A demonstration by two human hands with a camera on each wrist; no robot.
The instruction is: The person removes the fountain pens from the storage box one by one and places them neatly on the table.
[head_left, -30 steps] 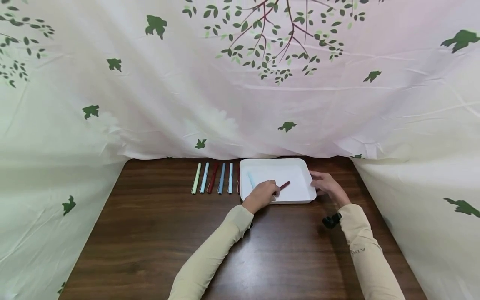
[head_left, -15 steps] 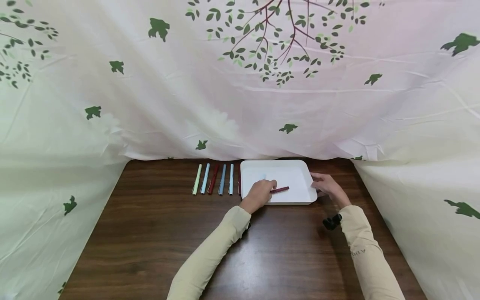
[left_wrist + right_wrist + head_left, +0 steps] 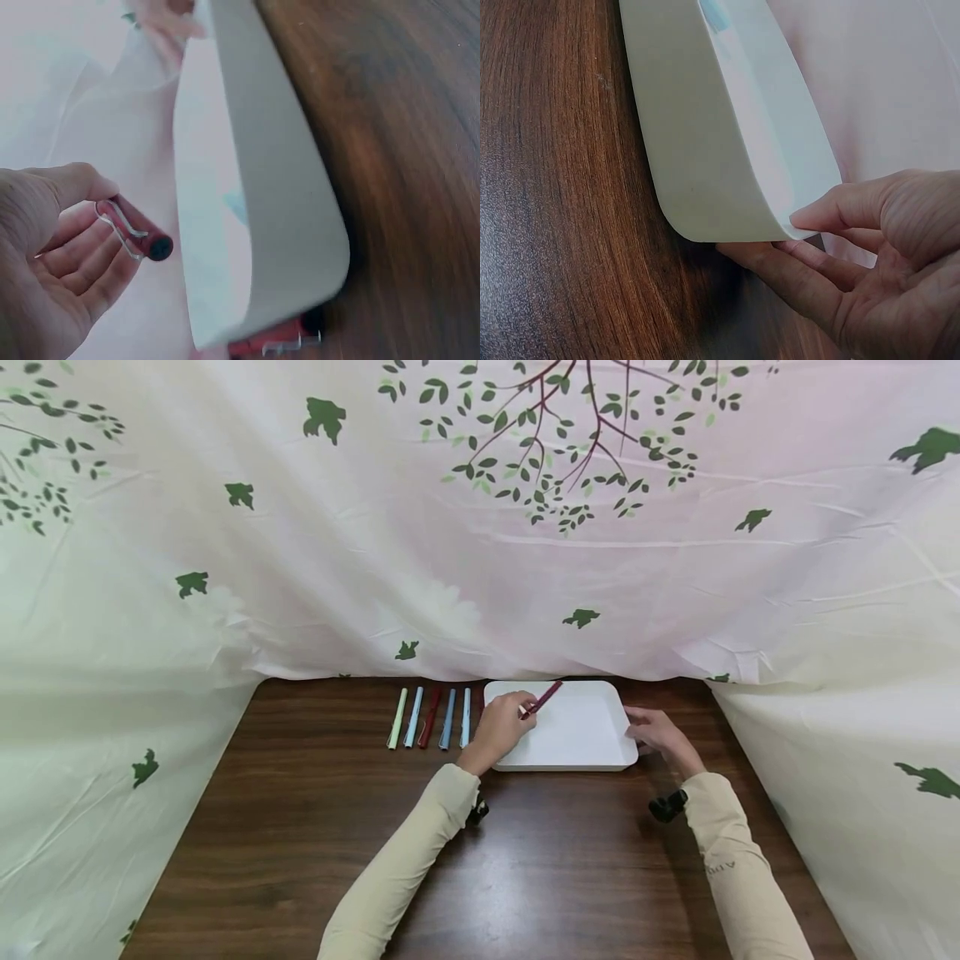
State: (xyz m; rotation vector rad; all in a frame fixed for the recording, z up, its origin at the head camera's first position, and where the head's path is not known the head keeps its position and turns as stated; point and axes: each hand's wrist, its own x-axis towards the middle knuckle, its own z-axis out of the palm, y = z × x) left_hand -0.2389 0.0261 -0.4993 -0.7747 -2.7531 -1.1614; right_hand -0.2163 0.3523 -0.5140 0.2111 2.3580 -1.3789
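My left hand (image 3: 501, 727) pinches a dark red pen (image 3: 549, 695) between thumb and fingers, over the left part of a white tray (image 3: 588, 727). In the left wrist view the pen's metal clip and dark end face the camera, and the pen is above the rim. At the tray's right end, my right hand (image 3: 662, 737) grips the wall, thumb on the rim and fingers beneath, as the right wrist view shows. A light blue pen (image 3: 715, 15) lies inside the tray, hidden by the left hand in the head view.
Left of the tray, a row of pens lies side by side: light green (image 3: 397, 718), light blue (image 3: 413, 718), dark red (image 3: 430, 718), blue (image 3: 447, 720) and another light blue. Another red pen (image 3: 277, 337) lies against the tray's left end. A printed cloth (image 3: 480, 593) hangs behind the table.
My left hand has raised the dark red pen from the tray and moved left with it; the pen now points up and away to the right. My right hand stays at the tray's end.
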